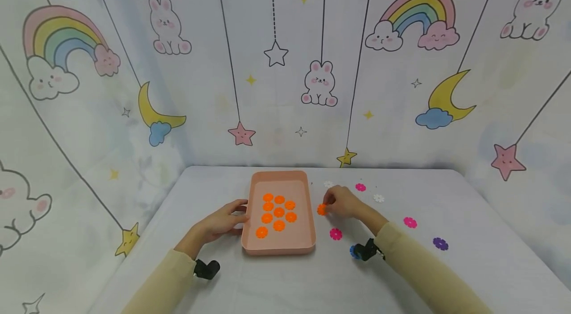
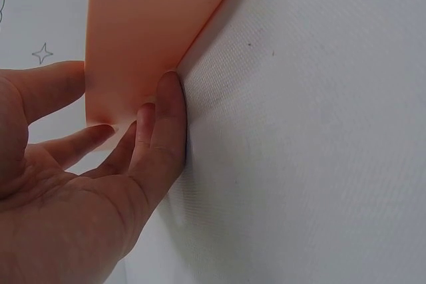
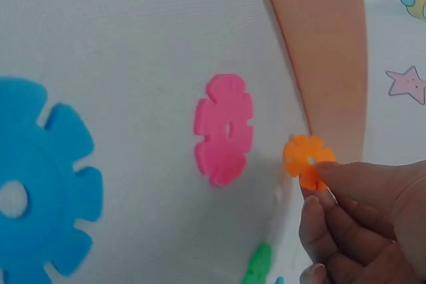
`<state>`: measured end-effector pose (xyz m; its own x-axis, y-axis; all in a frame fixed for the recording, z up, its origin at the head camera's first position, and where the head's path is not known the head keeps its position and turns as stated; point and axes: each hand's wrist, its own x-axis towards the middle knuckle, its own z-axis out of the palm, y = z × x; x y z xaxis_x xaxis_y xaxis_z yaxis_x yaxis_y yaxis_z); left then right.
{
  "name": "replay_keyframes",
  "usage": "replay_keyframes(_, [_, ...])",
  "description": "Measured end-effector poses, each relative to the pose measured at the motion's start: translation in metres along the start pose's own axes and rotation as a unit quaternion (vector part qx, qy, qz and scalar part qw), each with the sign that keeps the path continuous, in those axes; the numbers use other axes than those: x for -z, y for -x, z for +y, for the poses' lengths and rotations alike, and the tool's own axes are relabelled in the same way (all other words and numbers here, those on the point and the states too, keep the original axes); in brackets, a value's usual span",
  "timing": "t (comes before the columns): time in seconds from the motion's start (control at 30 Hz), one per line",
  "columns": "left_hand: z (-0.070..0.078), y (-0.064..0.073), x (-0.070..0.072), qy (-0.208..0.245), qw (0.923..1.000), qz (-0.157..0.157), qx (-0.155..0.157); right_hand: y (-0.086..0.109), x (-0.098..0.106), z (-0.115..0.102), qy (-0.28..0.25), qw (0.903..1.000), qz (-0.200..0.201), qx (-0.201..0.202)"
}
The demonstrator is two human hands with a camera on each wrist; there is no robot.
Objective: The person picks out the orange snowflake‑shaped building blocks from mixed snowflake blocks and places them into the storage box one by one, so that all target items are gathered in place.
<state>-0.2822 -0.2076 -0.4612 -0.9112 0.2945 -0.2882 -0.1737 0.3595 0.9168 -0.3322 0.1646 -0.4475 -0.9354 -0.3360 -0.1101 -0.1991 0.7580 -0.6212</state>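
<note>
A pink-orange tray lies on the table with several orange flower-shaped interlocking discs spread flat over its floor. My left hand rests its fingers against the tray's left side; in the left wrist view the fingertips touch the outer wall low down, near the cloth. Just right of the tray, my right hand pinches one orange disc between thumb and fingers, holding it by its edge beside the tray wall.
Around the right hand lie pink discs, a white disc, a purple disc and a blue disc under the right wrist. A green disc shows in the right wrist view. A cartoon-printed curtain stands behind the table.
</note>
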Motion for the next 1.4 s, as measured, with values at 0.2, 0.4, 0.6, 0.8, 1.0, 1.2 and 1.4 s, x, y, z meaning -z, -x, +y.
replay_keyframes(0.2, [-0.001, -0.004, 0.002, 0.000, 1.0000, 0.000, -0.001, -0.004, 0.015, -0.008, -0.004, 0.9992, 0.016, 0.037])
replay_keyframes(0.4, [0.000, -0.005, 0.001, 0.003, 1.0000, 0.003, 0.005, -0.014, 0.026, -0.036, -0.030, 0.9963, 0.022, 0.077])
replay_keyframes(0.6, [-0.002, -0.005, 0.003, 0.006, 0.9999, -0.007, 0.003, -0.031, 0.018, -0.074, -0.044, 0.9952, 0.015, 0.086])
replay_keyframes(0.8, [-0.005, 0.000, 0.006, 0.005, 1.0000, -0.003, 0.005, -0.052, -0.005, -0.101, -0.070, 0.9929, -0.002, 0.096])
replay_keyframes(1.0, [-0.001, 0.002, 0.005, 0.018, 0.9998, -0.007, 0.008, -0.072, -0.025, -0.106, -0.089, 0.9937, 0.000, 0.068])
replay_keyframes(1.2, [0.000, 0.001, 0.003, 0.026, 0.9996, -0.009, 0.006, -0.086, -0.040, -0.105, -0.062, 0.9973, 0.039, -0.004])
replay_keyframes(1.4, [-0.002, -0.002, 0.003, 0.022, 0.9997, -0.004, 0.008, -0.089, -0.054, -0.106, -0.095, 0.9884, 0.076, -0.091])
